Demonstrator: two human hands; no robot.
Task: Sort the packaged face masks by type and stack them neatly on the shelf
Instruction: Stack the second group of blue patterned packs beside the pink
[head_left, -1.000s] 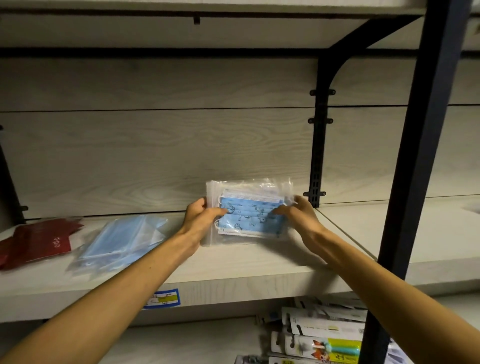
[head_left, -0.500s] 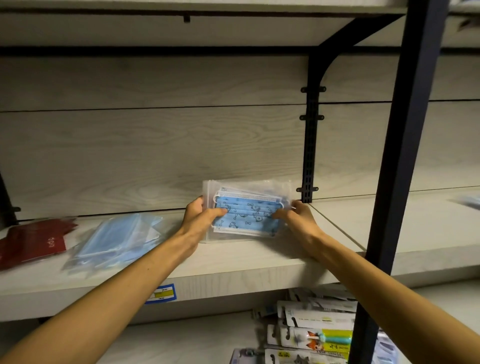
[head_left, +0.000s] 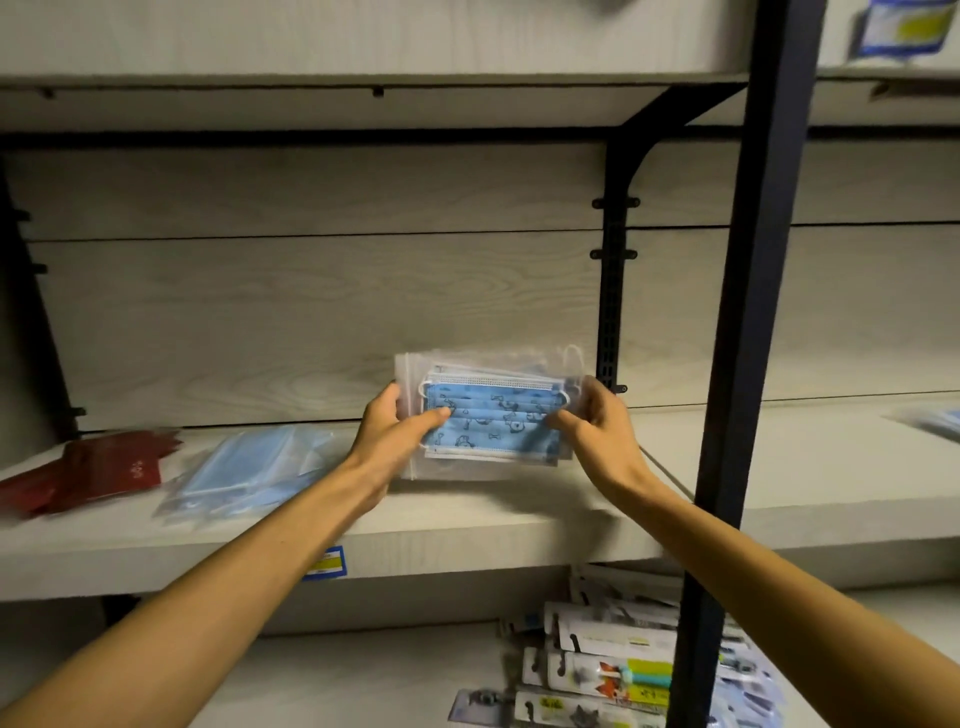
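Observation:
A stack of clear packets with blue patterned face masks (head_left: 493, 415) stands upright on its lower edge on the pale wooden shelf (head_left: 467, 525). My left hand (head_left: 395, 441) grips the stack's left side, thumb across the front. My right hand (head_left: 597, 431) grips its right side. To the left on the same shelf lies a loose pile of plain light-blue mask packets (head_left: 244, 473). Further left lie dark red packets (head_left: 93, 473).
A black metal upright (head_left: 748, 332) crosses in front of my right arm, with a black bracket (head_left: 613, 291) behind the stack. Carded packaged items (head_left: 613, 670) lie on the lower shelf. More blue packets (head_left: 930, 421) show at the far right. A price label (head_left: 326, 564) sits on the shelf edge.
The view has tilted up and the stack now appears lifted slightly, still upright between both hands. Both hands keep their hold on its sides.

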